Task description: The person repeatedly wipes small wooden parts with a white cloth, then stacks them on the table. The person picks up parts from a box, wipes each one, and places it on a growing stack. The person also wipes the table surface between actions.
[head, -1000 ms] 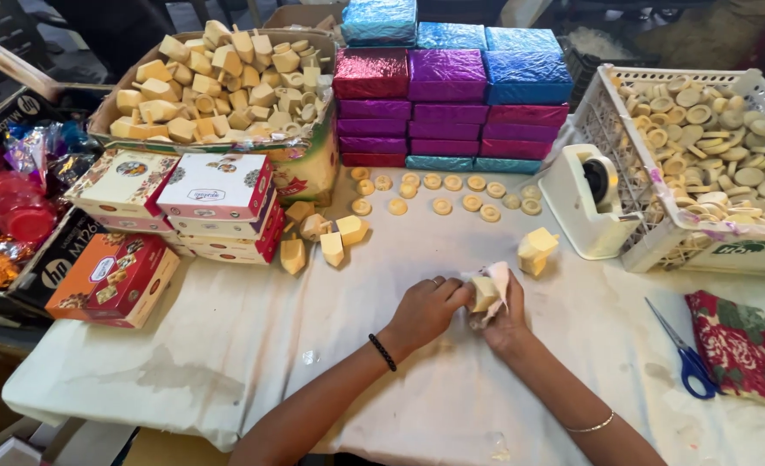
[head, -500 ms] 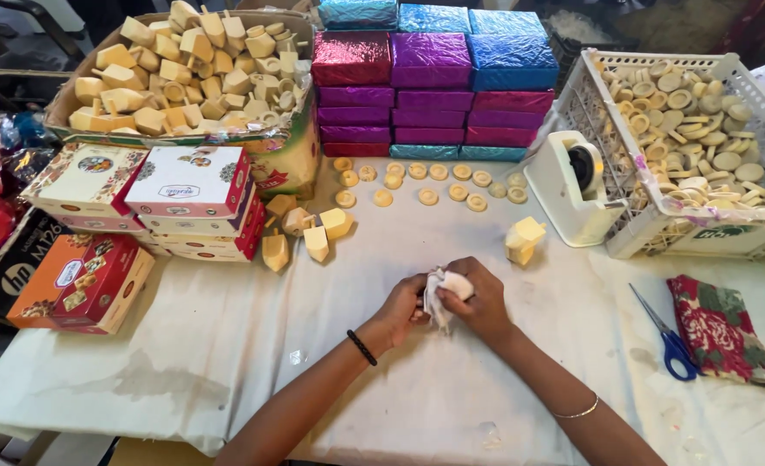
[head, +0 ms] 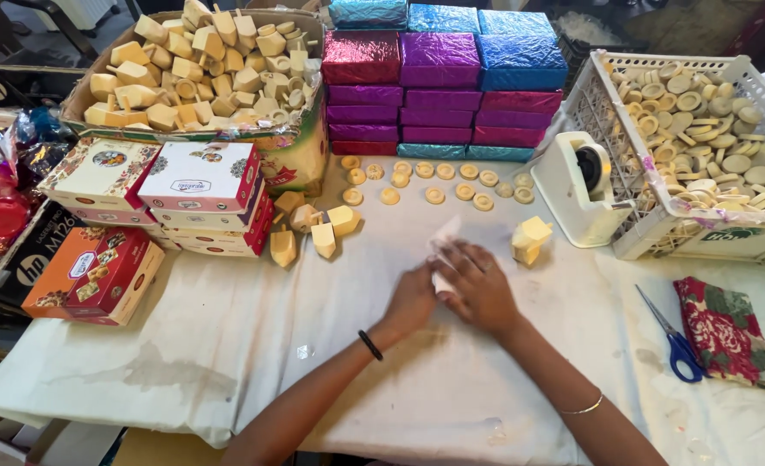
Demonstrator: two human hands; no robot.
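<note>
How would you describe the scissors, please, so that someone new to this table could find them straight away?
Start at the white plastic crate of pale round pieces at the table's right side. In front of it, nearer the person, lies a red floral cloth pouch. The scissors lie just left of that pouch, the only blue-handled thing on the white cloth there.

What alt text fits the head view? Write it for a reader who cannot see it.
Both hands, left hand and right hand, press a white paper-wrapped piece on a white-covered table. Around them lie cream blocks, round cream discs, stacked foil boxes, a tape dispenser and blue scissors.
</note>
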